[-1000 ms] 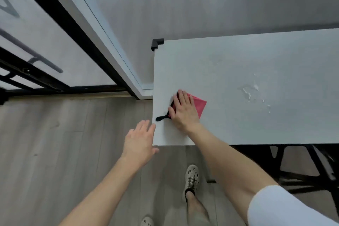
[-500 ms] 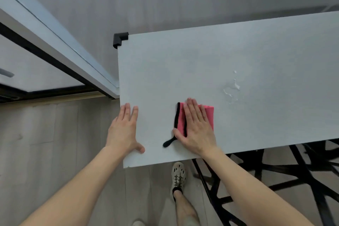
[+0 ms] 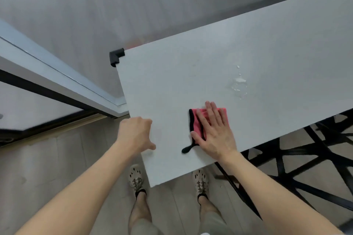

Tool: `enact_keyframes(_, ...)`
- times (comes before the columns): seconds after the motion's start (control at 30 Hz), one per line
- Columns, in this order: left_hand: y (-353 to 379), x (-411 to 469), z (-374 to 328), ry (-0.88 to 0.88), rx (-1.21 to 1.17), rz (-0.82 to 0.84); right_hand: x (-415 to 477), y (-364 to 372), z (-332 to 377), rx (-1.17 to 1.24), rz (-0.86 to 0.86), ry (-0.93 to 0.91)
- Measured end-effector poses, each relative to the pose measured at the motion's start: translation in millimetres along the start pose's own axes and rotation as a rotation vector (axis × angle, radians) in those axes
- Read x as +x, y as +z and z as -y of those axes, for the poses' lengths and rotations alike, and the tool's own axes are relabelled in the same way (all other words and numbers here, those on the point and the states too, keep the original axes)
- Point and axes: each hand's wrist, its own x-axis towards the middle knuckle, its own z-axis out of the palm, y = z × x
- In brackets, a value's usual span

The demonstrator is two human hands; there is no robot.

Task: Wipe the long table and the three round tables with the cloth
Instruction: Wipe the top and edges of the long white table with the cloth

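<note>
Two hands are at the white bench (image 3: 172, 86). Right hand (image 3: 214, 133) lies flat, fingers (image 3: 210, 112) straight and close together, pressing the pink, black-edged cloth (image 3: 199, 120) onto the bench top close to its near long edge (black loop (image 3: 186, 149) trails toward that edge). Left hand (image 3: 135, 133) sits at the bench's short end, fingers curled, thumb on top; cannot tell whether it grips the edge. Water patch (image 3: 236, 84) lies on the bench beyond the cloth.

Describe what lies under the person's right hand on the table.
A pink cloth with black edging lies flat on the table under the right hand. The hand covers most of it, so the surface beneath is hidden.
</note>
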Motion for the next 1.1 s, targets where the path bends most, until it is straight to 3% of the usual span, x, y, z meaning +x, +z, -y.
enact_keyframes(0.1,-21,36,26,0.05,-0.029,-0.124,0,4,25,0.047,-0.087,0.435)
enact_keyframes(0.17,-28,64,35,0.068,-0.029,-0.128,0,11,69,0.077,-0.091,0.553)
enact_keyframes(0.23,-37,91,44,0.085,0.037,-0.087,3,18,122,0.118,-0.086,0.497)
enact_keyframes(0.37,-39,121,65,0.087,0.012,-0.017,4,25,188,0.151,-0.062,0.215)
enact_keyframes(0.43,-31,122,73,0.105,-0.056,0.003,2,19,182,0.121,-0.048,0.078)
enact_keyframes(0.53,-23,123,79,0.133,-0.09,-0.027,33,9,118,0.01,-0.048,-0.131)
enact_keyframes(0.6,-21,127,79,0.136,-0.081,-0.035,83,-3,67,-0.053,-0.1,-0.004)
enact_keyframes(0.67,-22,130,77,0.146,-0.06,-0.023,133,-19,32,-0.034,-0.128,0.307)
enact_keyframes(0.77,-24,132,76,0.157,-0.043,-0.017,174,-20,41,0.026,-0.154,0.579)
enact_keyframes(0.83,-24,130,75,0.16,-0.017,-0.018,160,-12,88,0.024,-0.185,0.443)
enact_keyframes(0.9,-23,130,75,0.167,0.016,-0.036,117,-2,136,0.008,-0.118,0.107)
enact_keyframes(1.0,-23,131,76,0.194,0.048,-0.058,90,-14,123,-0.031,0.055,-0.296)
enact_keyframes(1.07,-26,130,75,0.208,0.05,-0.017,117,-27,74,-0.085,0.071,-0.306)
enact_keyframes(1.1,-26,131,74,0.213,0.055,-0.007,139,-33,47,-0.081,0.018,-0.18)
